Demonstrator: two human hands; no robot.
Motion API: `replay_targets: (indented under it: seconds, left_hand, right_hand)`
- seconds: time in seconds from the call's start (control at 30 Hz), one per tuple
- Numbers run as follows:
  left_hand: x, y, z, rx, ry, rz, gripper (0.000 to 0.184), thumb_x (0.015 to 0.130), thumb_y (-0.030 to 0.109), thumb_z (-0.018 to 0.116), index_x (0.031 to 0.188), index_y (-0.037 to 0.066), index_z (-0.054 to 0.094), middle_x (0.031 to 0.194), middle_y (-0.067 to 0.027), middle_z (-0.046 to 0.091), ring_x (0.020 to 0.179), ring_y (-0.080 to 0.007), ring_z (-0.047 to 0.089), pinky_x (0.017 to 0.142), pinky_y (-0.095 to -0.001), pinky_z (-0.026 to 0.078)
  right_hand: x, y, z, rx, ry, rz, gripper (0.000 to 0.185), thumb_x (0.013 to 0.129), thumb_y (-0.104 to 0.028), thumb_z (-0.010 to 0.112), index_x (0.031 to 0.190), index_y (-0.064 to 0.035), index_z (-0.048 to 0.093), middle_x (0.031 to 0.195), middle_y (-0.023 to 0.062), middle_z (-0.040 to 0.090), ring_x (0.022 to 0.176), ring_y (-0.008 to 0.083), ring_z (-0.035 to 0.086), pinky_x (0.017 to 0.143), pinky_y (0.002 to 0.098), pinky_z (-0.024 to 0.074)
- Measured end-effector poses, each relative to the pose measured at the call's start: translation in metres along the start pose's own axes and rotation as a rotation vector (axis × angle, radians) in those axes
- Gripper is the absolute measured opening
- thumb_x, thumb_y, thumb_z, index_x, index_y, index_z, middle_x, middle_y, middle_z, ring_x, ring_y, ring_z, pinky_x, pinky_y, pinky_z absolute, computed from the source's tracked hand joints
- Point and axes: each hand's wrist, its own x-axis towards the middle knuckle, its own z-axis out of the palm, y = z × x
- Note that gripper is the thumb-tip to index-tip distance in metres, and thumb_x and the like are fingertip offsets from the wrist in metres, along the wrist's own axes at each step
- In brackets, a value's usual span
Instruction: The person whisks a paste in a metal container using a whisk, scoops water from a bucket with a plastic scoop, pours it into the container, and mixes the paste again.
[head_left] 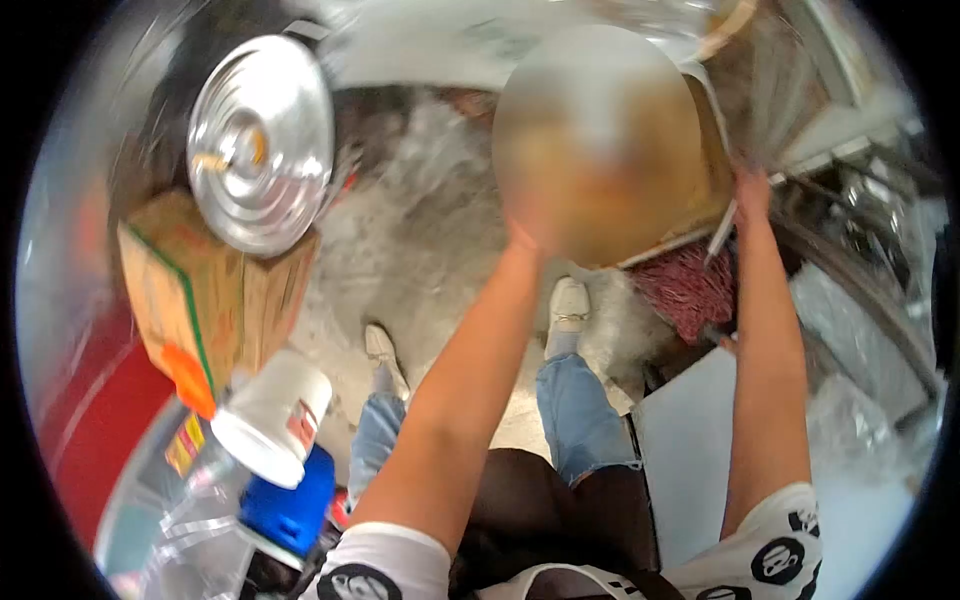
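Observation:
In front of me is a shallow, tray-like thing with a pale rim (pixel 712 110) and a brownish inside. A round blurred patch covers most of it, so its kind and contents cannot be made out. My right hand (pixel 750 192) is closed on its right edge, smeared by motion. My left hand (pixel 527 232) reaches its near left side, with the fingers hidden by the blur. Below the right edge hangs or lies a dark red, stringy mop head (pixel 690 290).
At left, a round metal lid (pixel 262 145) stands above a cardboard box (pixel 215 275). Nearby are a white tub (pixel 272 415), an orange object (pixel 187 380) and a blue container (pixel 290 500). A white surface (pixel 690 450) lies at right, beside a rack (pixel 860 215) with plastic bags.

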Motion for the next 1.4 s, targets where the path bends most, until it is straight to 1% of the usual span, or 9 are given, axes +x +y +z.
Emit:
replay_targets:
  seconds: [0.17,0.53,0.77,0.87,0.93,1.17,1.27,1.33,1.4]
  left_hand:
    - [-0.003,-0.038,-0.039,-0.102,0.264,-0.196,0.028,0.079,0.008,0.053,0.105,0.002,0.043,0.093,-0.0088,0.053,0.083,-0.0165,0.050,0.075,-0.0302,0.042]
    - [-0.136,-0.050,-0.252,-0.265,0.411,-0.326,0.027,0.081,0.011,0.051,0.106,0.002,0.044,0.093,-0.0074,0.053,0.081,-0.0164,0.053,0.069,-0.0287,0.044]
    - [-0.186,-0.112,-0.439,-0.346,0.502,-0.254,0.022,0.082,0.011,0.047,0.101,0.000,0.046,0.086,-0.0082,0.054,0.078,-0.0170,0.054,0.066,-0.0301,0.047]
    - [-0.199,-0.122,-0.488,-0.337,0.687,-0.245,0.019,0.081,0.009,0.046,0.097,0.000,0.049,0.082,-0.0079,0.055,0.075,-0.0173,0.055,0.064,-0.0307,0.047]
    - [-0.202,-0.136,-0.529,-0.447,0.577,-0.215,0.021,0.079,0.007,0.049,0.100,0.005,0.051,0.086,-0.0042,0.057,0.081,-0.0150,0.053,0.063,-0.0282,0.041]
    - [-0.189,-0.179,-0.600,-0.467,0.703,-0.220,0.027,0.080,0.008,0.049,0.107,0.009,0.044,0.085,-0.0015,0.053,0.083,-0.0143,0.048,0.072,-0.0390,0.039]
    - [-0.193,-0.195,-0.612,-0.420,0.629,-0.199,0.049,0.084,0.014,0.050,0.128,0.008,0.031,0.104,-0.0041,0.050,0.103,-0.0173,0.045,0.086,-0.0426,0.036]
    - [-0.220,-0.185,-0.608,-0.400,0.602,-0.197,0.052,0.084,0.015,0.050,0.131,0.009,0.028,0.107,-0.0044,0.050,0.104,-0.0171,0.045,0.086,-0.0412,0.037]
    - [-0.232,-0.185,-0.601,-0.389,0.553,-0.142,0.053,0.084,0.014,0.051,0.132,0.007,0.028,0.116,-0.0058,0.048,0.104,-0.0169,0.046,0.084,-0.0360,0.039]
  right_hand:
    - [-0.066,0.013,0.010,0.190,0.049,0.166,0.041,0.082,-0.006,0.051,0.123,-0.0023,0.044,0.127,0.0180,0.041,0.115,0.0275,0.042,0.089,0.0360,0.0391]
    - [-0.288,0.078,0.111,0.107,0.035,0.141,0.042,0.076,0.001,0.052,0.118,-0.0002,0.045,0.113,0.0115,0.047,0.102,0.0233,0.048,0.087,0.0345,0.0410]
    - [-0.403,0.136,0.224,0.058,-0.185,0.209,0.041,0.076,-0.001,0.052,0.116,0.0008,0.045,0.110,0.0136,0.049,0.098,0.0217,0.050,0.083,0.0303,0.0424]
    - [-0.427,0.160,0.278,0.050,-0.242,0.258,0.042,0.074,0.000,0.053,0.116,0.0016,0.045,0.095,0.0087,0.052,0.083,0.0177,0.051,0.074,0.0289,0.0434]
    - [-0.452,0.152,0.310,0.120,-0.344,0.242,0.041,0.076,-0.002,0.053,0.115,0.0031,0.044,0.096,0.0093,0.052,0.084,0.0174,0.051,0.074,0.0285,0.0434]
    - [-0.458,0.210,0.371,-0.033,-0.524,0.118,0.039,0.078,-0.005,0.055,0.114,0.0021,0.045,0.111,0.0138,0.051,0.099,0.0220,0.051,0.084,0.0302,0.0407]
    - [-0.480,0.192,0.367,-0.208,-0.522,0.021,0.038,0.079,-0.006,0.055,0.114,0.0014,0.045,0.113,0.0124,0.050,0.098,0.0222,0.051,0.084,0.0303,0.0396]
    - [-0.478,0.186,0.370,0.016,-0.692,0.225,0.039,0.078,-0.005,0.055,0.114,0.0012,0.044,0.110,0.0108,0.050,0.095,0.0186,0.051,0.079,0.0288,0.0413]
    - [-0.478,0.177,0.355,-0.086,-0.679,0.165,0.039,0.078,-0.005,0.056,0.115,0.0001,0.044,0.106,0.0101,0.051,0.089,0.0161,0.051,0.074,0.0279,0.0417]
